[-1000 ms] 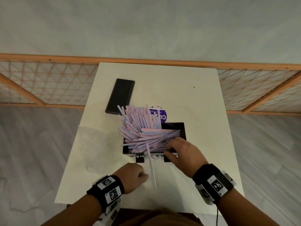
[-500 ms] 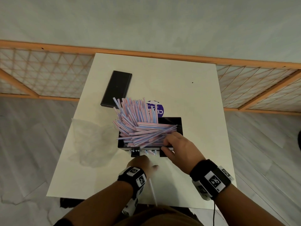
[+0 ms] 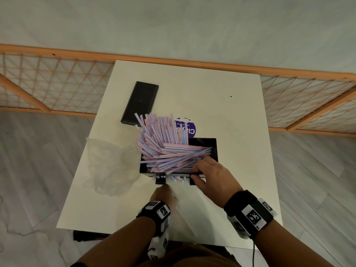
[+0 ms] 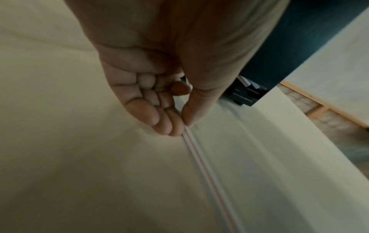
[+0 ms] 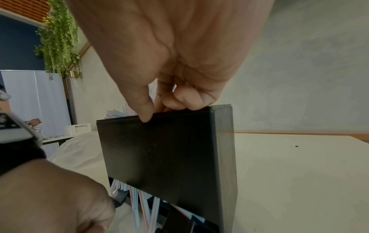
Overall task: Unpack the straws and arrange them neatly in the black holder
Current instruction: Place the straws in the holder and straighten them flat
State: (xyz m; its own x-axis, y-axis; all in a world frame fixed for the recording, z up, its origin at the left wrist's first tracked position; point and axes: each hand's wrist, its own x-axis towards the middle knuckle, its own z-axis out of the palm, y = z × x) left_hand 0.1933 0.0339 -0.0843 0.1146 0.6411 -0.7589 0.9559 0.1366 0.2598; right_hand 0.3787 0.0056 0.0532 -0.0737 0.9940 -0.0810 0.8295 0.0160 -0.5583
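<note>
The black holder point(image 3: 204, 146) stands near the table's middle, heaped with pink-and-blue striped straws point(image 3: 165, 149) that fan out leftward and upward. My right hand point(image 3: 194, 171) grips the holder's near wall point(image 5: 159, 149), thumb outside and fingers curled over the rim among the straws. More straw ends point(image 5: 139, 200) poke out under that wall. My left hand point(image 3: 163, 191) sits just in front of the holder and pinches the far end of one loose straw point(image 4: 207, 173) between thumb and fingertips point(image 4: 175, 126). That straw lies on the table and runs back toward me.
A flat black lid point(image 3: 140, 103) lies at the far left of the white table point(image 3: 240, 132). A round purple label point(image 3: 187, 128) sits behind the holder. A crumpled clear plastic bag point(image 3: 109, 166) lies left of it. A wooden lattice fence point(image 3: 57, 89) runs behind the table.
My left hand has moved right and forward from beside the loose straw to its far end and now pinches it. The right hand stays on the holder.
</note>
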